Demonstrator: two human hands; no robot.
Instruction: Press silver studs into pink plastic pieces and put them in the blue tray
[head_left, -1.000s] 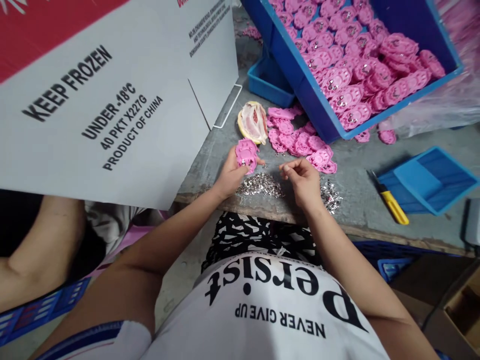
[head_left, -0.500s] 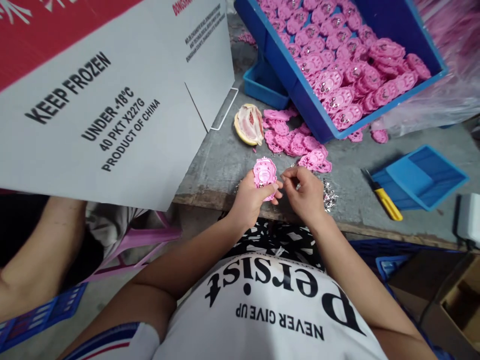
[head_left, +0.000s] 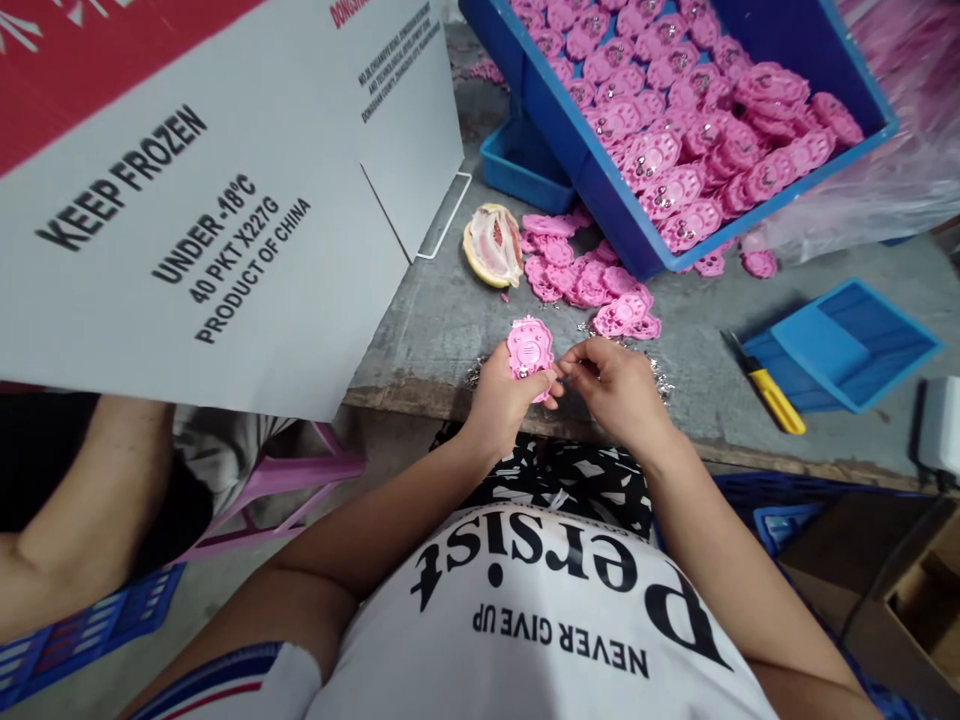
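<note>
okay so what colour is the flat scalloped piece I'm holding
Pink; the flat scalloped piece shows in the head view.

Soft, diffuse light covers the grey table (head_left: 424, 335), dims beneath it, and the view's edges look stretched.

The left thumb covers the lower part of the pink plastic piece (head_left: 529, 343) in the left hand (head_left: 504, 398); anything between the right hand's (head_left: 621, 388) fingertips is too small to tell. Both hands hide much of the metal bits (head_left: 663, 382). The picture's top edge cuts off the large blue crate (head_left: 541, 112) and printed carton (head_left: 300, 110); the plastic bag (head_left: 847, 215) blurs, running out of view rightward. A co-worker's arm (head_left: 90, 490) is cut off at left.
</note>
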